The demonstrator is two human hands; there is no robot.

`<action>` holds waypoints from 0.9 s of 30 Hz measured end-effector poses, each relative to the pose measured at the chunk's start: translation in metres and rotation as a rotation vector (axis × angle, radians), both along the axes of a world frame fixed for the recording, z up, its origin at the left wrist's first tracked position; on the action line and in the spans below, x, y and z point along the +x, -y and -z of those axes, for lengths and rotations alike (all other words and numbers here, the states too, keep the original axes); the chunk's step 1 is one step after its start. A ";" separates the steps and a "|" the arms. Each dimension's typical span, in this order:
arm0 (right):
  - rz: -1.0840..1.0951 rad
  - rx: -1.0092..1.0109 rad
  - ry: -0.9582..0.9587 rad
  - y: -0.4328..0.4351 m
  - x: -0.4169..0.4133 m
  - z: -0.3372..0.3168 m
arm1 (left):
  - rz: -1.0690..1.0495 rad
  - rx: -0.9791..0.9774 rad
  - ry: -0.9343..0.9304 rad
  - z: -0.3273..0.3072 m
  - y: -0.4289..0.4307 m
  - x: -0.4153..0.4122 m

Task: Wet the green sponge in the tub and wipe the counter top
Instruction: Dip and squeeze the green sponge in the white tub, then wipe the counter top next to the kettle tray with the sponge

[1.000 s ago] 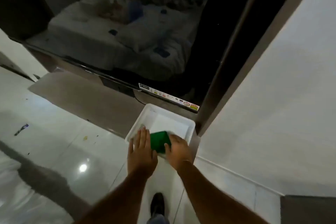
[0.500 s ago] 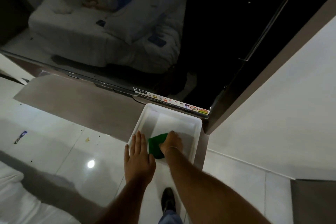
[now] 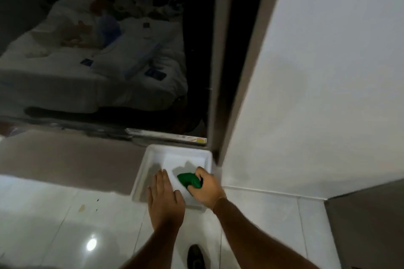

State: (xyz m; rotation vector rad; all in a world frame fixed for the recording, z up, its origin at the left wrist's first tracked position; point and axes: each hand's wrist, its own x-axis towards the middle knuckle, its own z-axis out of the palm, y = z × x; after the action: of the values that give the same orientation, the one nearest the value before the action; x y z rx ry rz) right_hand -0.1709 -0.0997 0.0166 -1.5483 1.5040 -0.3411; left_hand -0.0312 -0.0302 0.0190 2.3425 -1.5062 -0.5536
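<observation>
A white rectangular tub (image 3: 153, 150) sits at the right end of a grey-brown counter top (image 3: 65, 159). My right hand (image 3: 207, 188) is over the tub and grips the green sponge (image 3: 189, 179), which is squeezed and bunched in the fist. My left hand (image 3: 165, 199) lies flat with fingers together and extended over the tub's near left rim and holds nothing. I cannot tell whether there is water in the tub.
A dark television screen (image 3: 98, 50) stands behind the counter and reflects a bed. A white wall (image 3: 317, 72) and a grey pillar (image 3: 220, 50) close in on the right. Below is glossy white tiled floor (image 3: 54, 225). A dark shoe (image 3: 195, 257) shows at the bottom.
My right hand has closed around the sponge and squeezed it into a fist over the tub. The left hand stayed flat at the tub's near edge. The camera tilted and shifted.
</observation>
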 end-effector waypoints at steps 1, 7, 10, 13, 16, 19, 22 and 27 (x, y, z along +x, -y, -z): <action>0.056 -0.013 0.000 -0.005 -0.019 -0.002 | 0.047 -0.031 -0.009 -0.005 0.004 -0.015; 0.405 0.015 0.021 -0.054 -0.164 -0.016 | 0.513 -0.116 -0.013 -0.016 0.006 -0.135; 0.608 0.051 0.035 -0.090 -0.245 -0.021 | 0.763 -0.144 -0.040 -0.015 -0.004 -0.215; 0.828 0.115 0.066 -0.139 -0.327 -0.024 | 1.010 -0.165 -0.024 -0.020 -0.022 -0.308; 1.073 0.134 0.152 -0.194 -0.402 -0.034 | 1.193 -0.164 -0.018 -0.034 -0.046 -0.397; 1.318 0.048 0.276 -0.250 -0.468 -0.047 | 1.337 -0.218 -0.021 -0.041 -0.077 -0.475; 1.578 -0.103 0.390 -0.302 -0.536 -0.061 | 1.465 -0.228 -0.014 -0.049 -0.115 -0.552; 1.960 -0.331 0.525 -0.369 -0.645 -0.086 | 1.669 -0.233 0.072 -0.048 -0.155 -0.664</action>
State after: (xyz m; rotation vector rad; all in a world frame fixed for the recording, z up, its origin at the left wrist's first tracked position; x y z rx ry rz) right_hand -0.8164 0.2697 0.1024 0.3995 2.0138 -1.8990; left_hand -0.6954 0.1249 0.0672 0.4500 -3.0190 -0.4923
